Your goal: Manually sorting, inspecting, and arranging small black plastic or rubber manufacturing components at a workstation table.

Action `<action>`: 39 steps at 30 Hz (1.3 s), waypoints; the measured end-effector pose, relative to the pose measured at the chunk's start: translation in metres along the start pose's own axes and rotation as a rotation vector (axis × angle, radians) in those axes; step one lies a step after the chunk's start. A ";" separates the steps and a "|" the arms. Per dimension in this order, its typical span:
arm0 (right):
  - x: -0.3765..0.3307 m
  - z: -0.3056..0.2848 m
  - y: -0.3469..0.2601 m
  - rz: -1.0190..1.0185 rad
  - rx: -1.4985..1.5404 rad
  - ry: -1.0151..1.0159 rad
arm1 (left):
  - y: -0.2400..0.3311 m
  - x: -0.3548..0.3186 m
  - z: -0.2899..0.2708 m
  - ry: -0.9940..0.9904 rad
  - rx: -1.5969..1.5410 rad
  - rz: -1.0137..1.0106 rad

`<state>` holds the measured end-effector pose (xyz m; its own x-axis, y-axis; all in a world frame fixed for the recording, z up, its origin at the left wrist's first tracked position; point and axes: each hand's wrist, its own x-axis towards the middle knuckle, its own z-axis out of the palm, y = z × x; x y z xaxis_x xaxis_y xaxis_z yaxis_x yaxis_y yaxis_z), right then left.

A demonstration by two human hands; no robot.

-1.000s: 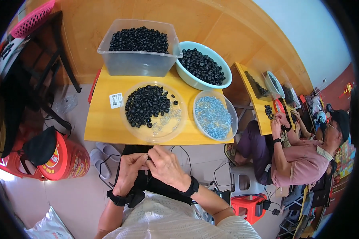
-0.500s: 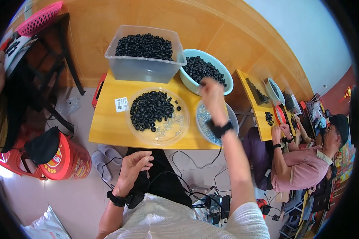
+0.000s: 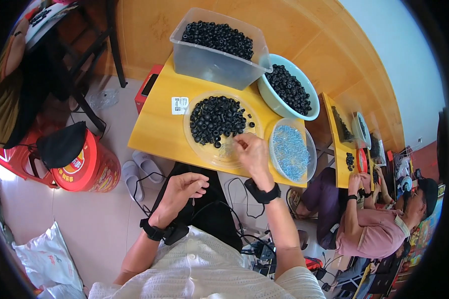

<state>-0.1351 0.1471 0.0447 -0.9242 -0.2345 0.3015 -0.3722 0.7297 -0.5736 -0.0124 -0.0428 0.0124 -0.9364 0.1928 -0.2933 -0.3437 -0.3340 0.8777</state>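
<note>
My right hand [image 3: 253, 153] is over the near right part of a round clear tray [image 3: 188, 130], its fingertips pinched together beside small clear pieces [image 3: 224, 149]. What they hold, if anything, is too small to make out. A heap of small black ring-shaped parts [image 3: 215, 118] covers most of the tray. Nearer to me, off the table's front edge, my left hand [image 3: 185, 193] hangs over my lap with thumb and fingers brought together. Whatever is in that pinch is hidden. A clear bowl [image 3: 312, 164] of thin bluish pieces [image 3: 290, 152] stands right of my right hand.
Behind the tray stand a clear plastic bin [image 3: 219, 67] and a light blue basin [image 3: 304, 117], both holding black parts. The yellow table [image 3: 157, 132] has a white label [image 3: 180, 105]. A red bucket [image 3: 102, 167] and slippers [image 3: 133, 179] are at left. A co-worker [image 3: 369, 224] sits right.
My right hand has come from the light blue basin down to the tray. My left hand stays near my lap, still pinched. The view has shifted, so the table appears turned and farther right.
</note>
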 end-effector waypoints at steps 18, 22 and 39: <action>-0.037 0.013 -0.033 0.238 0.676 -0.092 | -0.002 0.000 0.004 0.101 -0.142 0.180; -0.066 0.017 -0.051 0.407 1.057 -0.285 | -0.004 0.005 0.007 0.093 -0.215 0.215; -0.003 0.031 -0.013 -0.136 -0.108 -0.066 | -0.004 -0.001 -0.005 0.035 -0.367 0.166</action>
<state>-0.1304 0.1181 0.0279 -0.8709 -0.3748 0.3180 -0.4861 0.7521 -0.4449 -0.0105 -0.0464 0.0077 -0.9809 0.0793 -0.1776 -0.1846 -0.6667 0.7221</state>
